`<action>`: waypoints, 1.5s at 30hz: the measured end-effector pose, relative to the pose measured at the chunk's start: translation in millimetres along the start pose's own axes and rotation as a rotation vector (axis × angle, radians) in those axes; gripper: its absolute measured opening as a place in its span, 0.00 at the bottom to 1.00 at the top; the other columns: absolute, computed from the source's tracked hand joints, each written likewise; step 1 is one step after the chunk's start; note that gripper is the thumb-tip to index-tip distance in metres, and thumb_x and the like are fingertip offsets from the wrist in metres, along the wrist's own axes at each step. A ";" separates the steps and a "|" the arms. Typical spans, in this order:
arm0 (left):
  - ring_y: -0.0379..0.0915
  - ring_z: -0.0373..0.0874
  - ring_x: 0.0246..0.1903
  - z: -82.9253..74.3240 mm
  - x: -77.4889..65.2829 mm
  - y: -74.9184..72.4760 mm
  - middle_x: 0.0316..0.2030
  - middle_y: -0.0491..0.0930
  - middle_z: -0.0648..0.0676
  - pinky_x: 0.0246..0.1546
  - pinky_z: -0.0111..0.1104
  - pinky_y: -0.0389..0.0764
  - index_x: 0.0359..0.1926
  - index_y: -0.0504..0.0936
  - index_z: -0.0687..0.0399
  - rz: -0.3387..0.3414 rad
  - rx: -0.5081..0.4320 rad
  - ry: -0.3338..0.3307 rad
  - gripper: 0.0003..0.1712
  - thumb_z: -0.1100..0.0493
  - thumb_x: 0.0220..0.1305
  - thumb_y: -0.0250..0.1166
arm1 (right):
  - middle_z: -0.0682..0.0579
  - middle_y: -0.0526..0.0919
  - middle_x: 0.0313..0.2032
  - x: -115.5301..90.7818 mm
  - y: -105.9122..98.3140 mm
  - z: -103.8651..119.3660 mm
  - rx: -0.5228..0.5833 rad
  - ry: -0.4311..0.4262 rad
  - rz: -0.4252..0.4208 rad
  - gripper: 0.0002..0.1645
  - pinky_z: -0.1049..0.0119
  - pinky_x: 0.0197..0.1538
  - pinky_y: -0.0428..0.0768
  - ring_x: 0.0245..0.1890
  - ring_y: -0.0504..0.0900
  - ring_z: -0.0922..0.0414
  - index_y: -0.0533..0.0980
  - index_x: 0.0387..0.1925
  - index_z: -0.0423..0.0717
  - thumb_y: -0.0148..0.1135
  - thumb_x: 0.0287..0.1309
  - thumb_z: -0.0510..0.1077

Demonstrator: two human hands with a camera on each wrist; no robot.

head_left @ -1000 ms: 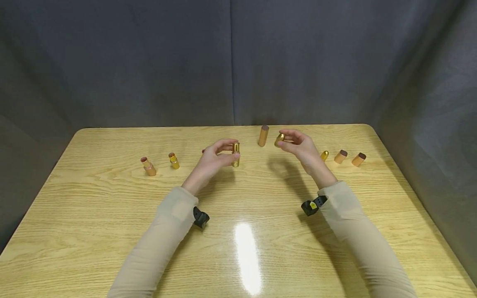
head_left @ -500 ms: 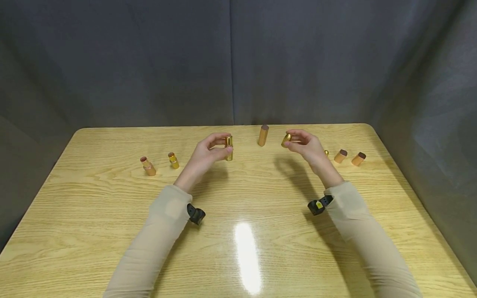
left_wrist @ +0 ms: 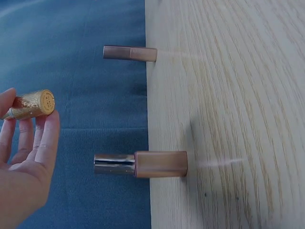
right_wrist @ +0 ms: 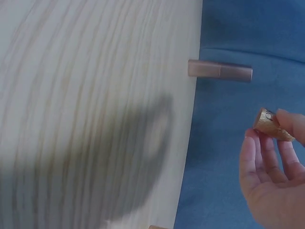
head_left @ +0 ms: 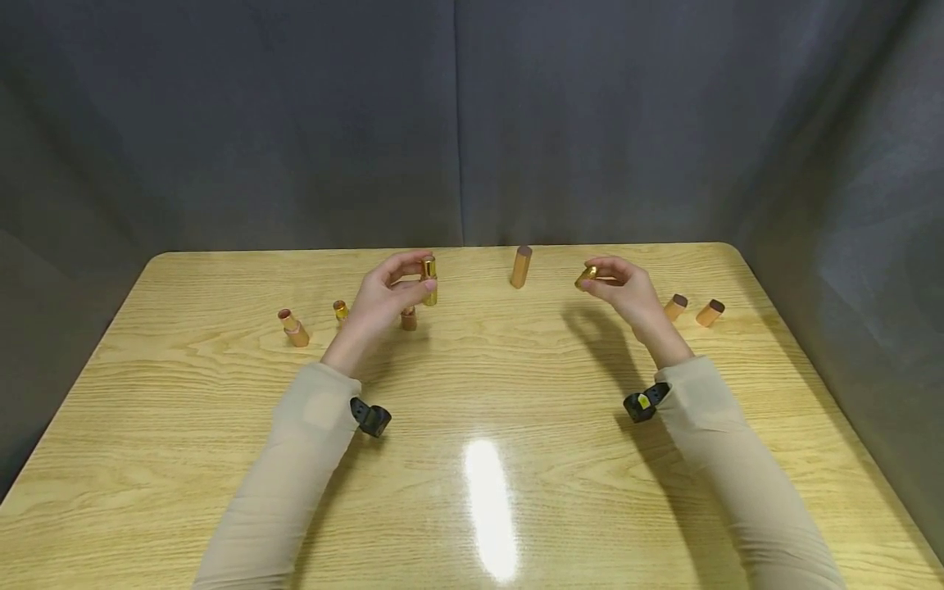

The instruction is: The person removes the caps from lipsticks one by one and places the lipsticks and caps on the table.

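Gold tube (head_left: 429, 283) sits nearly upright in the left hand (head_left: 383, 297) in the head view, pinched between thumb and fingers and raised above the counter (head_left: 487, 369). The right hand (head_left: 627, 293), well apart from it, pinches a tilted gold cap (head_left: 587, 277), also in the air; both hands are closed only as far as these pieces allow. A tall copper tube (head_left: 521, 267) stands between the hands, nearer the curtain (head_left: 590, 123). Just under the left hand stands a stepped copper container (head_left: 409, 319), partly hidden; to its left are a gold container (head_left: 340, 310) and another copper container (head_left: 293, 328). Two copper caps (head_left: 710, 313) stand right of the right hand. In the left wrist view, the left hand holds the gold tube with its round, marked end exposed, apart from two copper pieces. In the right wrist view, the right hand's thumb presses the gold cap against bent fingers, apart from the tall copper tube.
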State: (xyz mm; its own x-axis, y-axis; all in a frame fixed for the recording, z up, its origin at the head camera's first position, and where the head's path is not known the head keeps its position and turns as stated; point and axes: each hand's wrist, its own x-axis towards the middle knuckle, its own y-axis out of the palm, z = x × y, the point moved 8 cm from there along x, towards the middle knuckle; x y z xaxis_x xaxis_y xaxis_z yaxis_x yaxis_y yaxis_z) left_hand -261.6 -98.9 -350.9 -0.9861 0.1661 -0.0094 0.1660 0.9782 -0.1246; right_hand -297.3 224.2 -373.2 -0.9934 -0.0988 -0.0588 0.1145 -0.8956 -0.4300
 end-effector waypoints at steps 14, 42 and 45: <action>0.76 0.32 0.45 5.1 -1.6 -14.9 0.49 0.73 0.46 0.50 0.29 0.75 0.65 0.68 0.54 -0.025 -0.035 -0.014 0.27 0.61 0.66 0.61 | 0.58 0.74 0.45 -1.6 -5.2 -18.4 -0.046 0.066 0.017 0.28 0.81 0.46 0.75 0.40 0.72 0.74 0.65 0.63 0.33 0.58 0.64 0.41; 0.75 0.29 0.45 4.9 -14.1 -54.4 0.45 0.72 0.41 0.45 0.20 0.77 0.66 0.67 0.53 -0.116 -0.056 -0.015 0.29 0.59 0.66 0.61 | 0.39 0.75 0.51 0.6 -7.0 -50.9 -0.209 0.124 0.042 0.23 0.76 0.36 0.74 0.40 0.72 0.65 0.70 0.58 0.34 0.58 0.64 0.39; 0.75 0.29 0.45 4.6 -15.6 -58.6 0.45 0.72 0.41 0.44 0.19 0.77 0.66 0.67 0.52 -0.124 -0.054 -0.015 0.28 0.59 0.65 0.61 | 0.39 0.75 0.50 0.8 -6.6 -50.9 -0.221 0.130 0.046 0.22 0.76 0.35 0.74 0.39 0.72 0.65 0.71 0.57 0.34 0.59 0.63 0.39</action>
State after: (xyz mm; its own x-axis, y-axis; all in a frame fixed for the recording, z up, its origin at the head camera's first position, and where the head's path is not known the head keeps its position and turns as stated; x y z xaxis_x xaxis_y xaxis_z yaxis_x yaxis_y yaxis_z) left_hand -256.0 -159.4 -348.0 -0.9991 0.0417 -0.0123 0.0425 0.9965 -0.0722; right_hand -298.4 252.2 -416.3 -0.9790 -0.0677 -0.1925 0.1733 -0.7735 -0.6096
